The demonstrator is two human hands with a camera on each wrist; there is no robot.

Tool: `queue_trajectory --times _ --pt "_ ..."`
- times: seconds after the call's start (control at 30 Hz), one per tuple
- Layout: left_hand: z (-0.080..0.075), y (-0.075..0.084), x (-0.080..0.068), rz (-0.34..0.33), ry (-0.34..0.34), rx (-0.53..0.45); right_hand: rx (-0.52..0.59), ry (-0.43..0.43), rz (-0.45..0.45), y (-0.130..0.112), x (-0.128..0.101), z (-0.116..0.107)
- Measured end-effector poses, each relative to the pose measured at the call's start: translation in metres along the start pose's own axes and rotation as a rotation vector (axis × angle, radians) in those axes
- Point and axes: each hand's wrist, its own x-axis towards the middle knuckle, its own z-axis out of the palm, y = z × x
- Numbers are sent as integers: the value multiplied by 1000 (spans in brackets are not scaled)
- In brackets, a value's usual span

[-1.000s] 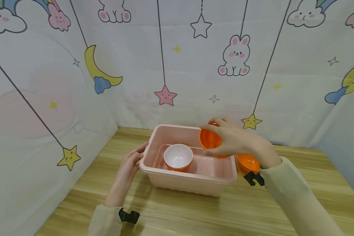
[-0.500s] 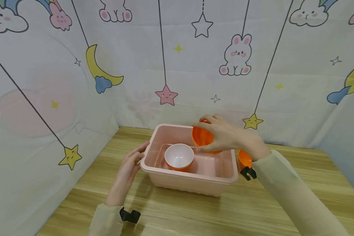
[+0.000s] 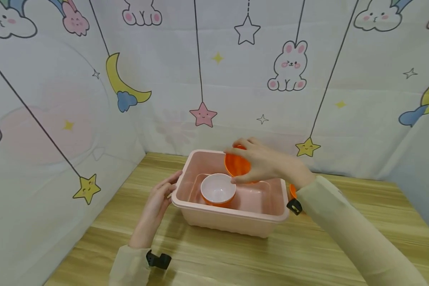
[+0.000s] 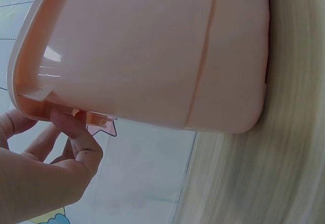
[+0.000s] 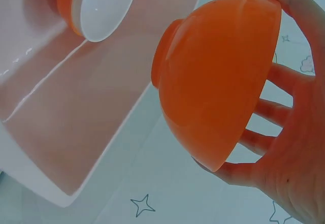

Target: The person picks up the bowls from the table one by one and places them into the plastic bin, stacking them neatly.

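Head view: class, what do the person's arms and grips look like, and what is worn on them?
The left grip and right grip are bare, ungloved hands. The left sleeve and right sleeve are pale beige. A small black left wrist device and right wrist device show near the cuffs.

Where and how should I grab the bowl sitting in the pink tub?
Probably by the rim, from above: the bowl stands upright, mouth up, and the tub walls it in all round. Placing the thumb or fingers on its right side looks easiest, since open floor lies there, while the left wall is close.
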Motion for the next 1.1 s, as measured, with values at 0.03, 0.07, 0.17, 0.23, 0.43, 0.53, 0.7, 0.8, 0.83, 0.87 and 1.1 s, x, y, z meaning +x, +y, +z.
queue_trajectory --times 0.03,0.07,0.17,0.23,0.43,0.53,0.7,0.8,0.83,0.87,1.1 --pt "0 0 0 -3 2 -2 -2 -2 -8 -1 2 1" --pt "0 0 0 -3 4 -5 -5 -5 -15 -1 3 2" --pt "0 0 1 -3 6 -8 -17 -11 -27 -3 9 6" --pt "0 0 1 0 7 -6 -25 -17 -31 -5 14 9" --pt "0 1 1 7 10 -13 -20 -48 -57 -6 24 17" --pt "0 1 2 0 11 -15 -8 -52 -71 -6 29 21" --pt "1 0 2 2 25 -21 -16 -27 -96 -5 36 30" --pt "1 -1 2 1 30 -26 -19 -3 -111 -5 39 33" --pt "1 -1 2 1 33 -29 -23 6 -116 -5 41 35" --pt "1 -1 3 2 35 -32 -24 9 -119 -5 42 36" --pt "-1 0 1 -1 10 -14 -38 -6 -131 -3 50 46"
